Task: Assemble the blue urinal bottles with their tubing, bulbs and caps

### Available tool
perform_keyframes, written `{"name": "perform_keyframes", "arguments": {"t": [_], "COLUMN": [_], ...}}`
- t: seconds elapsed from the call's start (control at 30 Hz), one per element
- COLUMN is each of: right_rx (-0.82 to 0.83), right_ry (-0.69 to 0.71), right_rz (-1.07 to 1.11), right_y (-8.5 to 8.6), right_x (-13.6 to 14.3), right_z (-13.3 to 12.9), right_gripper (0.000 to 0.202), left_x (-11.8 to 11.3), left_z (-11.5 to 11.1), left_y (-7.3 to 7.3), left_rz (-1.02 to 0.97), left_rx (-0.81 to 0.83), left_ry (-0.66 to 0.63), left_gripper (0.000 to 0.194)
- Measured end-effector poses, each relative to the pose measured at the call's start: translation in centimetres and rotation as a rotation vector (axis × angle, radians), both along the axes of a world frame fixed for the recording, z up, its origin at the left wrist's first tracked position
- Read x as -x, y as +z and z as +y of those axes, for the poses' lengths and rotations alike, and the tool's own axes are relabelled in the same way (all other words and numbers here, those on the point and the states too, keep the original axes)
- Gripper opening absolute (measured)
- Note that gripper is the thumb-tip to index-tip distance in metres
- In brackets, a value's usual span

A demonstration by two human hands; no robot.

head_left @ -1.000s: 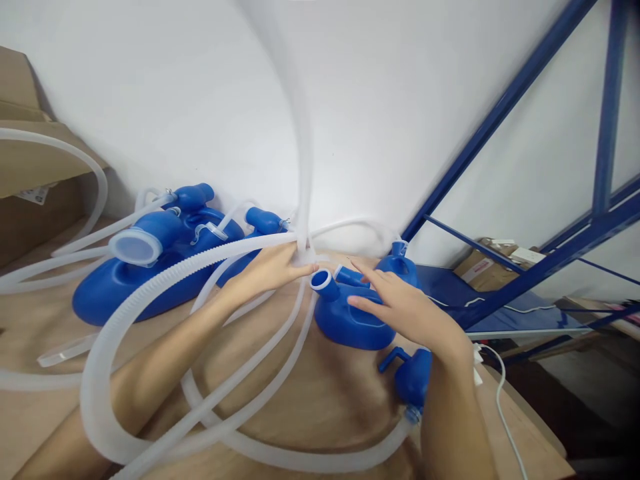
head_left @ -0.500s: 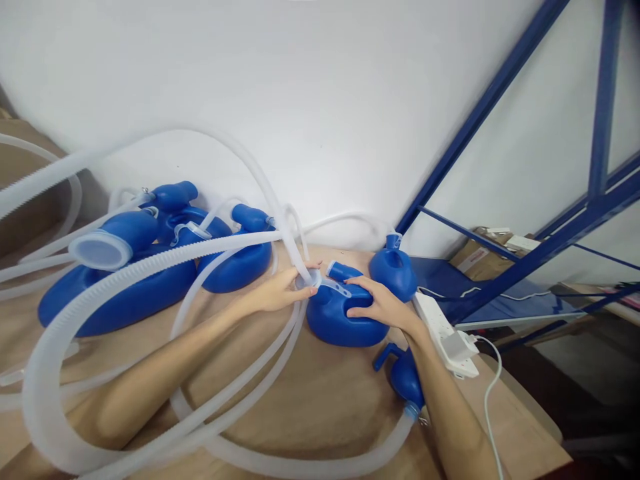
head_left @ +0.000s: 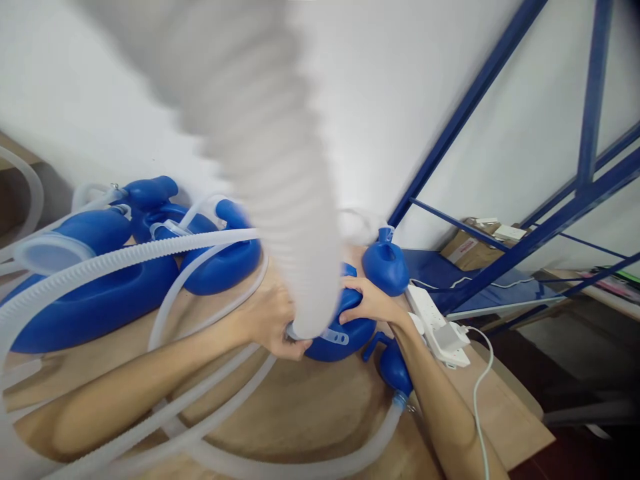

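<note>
A blue plastic bottle (head_left: 345, 337) lies on the wooden table (head_left: 280, 413), partly hidden by a thick, blurred, ribbed translucent hose (head_left: 300, 200) close to the camera. My left hand (head_left: 275, 320) is closed round the clear fitting at the hose's lower end, left of the bottle; some fingers are behind the hose. A clear perforated strap (head_left: 336, 337) sticks out from this fitting over the bottle's side. My right hand (head_left: 367, 300) grips the bottle from the right, thumb and fingers curled on its top.
More blue bottles stand at the left (head_left: 100, 300) and back right (head_left: 385, 267). A small blue bottle (head_left: 395, 367) with a hose lies by my right forearm. A white power strip (head_left: 440, 327) and blue metal rack (head_left: 465, 120) are at the right. Hoses cross the left side.
My left hand has moved down with the hose end and fitting, and has closed more. The hose has swung up close to the camera. The view has shifted slightly; my right hand remains on the bottle.
</note>
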State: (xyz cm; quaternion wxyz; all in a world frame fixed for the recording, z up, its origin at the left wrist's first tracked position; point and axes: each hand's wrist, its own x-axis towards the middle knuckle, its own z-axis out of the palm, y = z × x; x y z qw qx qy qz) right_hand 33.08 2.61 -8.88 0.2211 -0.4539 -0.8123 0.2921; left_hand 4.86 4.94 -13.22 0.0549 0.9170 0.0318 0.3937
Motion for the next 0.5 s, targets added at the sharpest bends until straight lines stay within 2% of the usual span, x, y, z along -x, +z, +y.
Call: {"name": "perform_keyframes", "arguments": {"t": [0.1, 0.23, 0.37, 0.5], "right_rx": [0.020, 0.023, 0.029, 0.021], "right_ry": [0.004, -0.004, -0.034, -0.030], "right_rz": [0.021, 0.038, 0.050, 0.065], "right_y": [0.0, -0.3, -0.5, -0.8], "right_x": [-0.1, -0.2, -0.1, -0.1], "right_z": [0.1, 0.1, 0.0, 0.0], "right_gripper": [0.047, 0.048, 0.049, 0.051], "left_x": [-0.1, 0.0, 0.0, -0.5], "left_z": [0.7, 1.4, 1.6, 1.8], "left_y": [-0.5, -0.1, 0.2, -0.7], "left_rz": [-0.134, -0.157, -0.133, -0.159], "left_rx": [-0.010, -0.061, -0.093, -0.094], "left_ry": [-0.090, -0.146, -0.141, -0.135], "left_gripper": [0.059, 0.050, 0.053, 0.053]}}
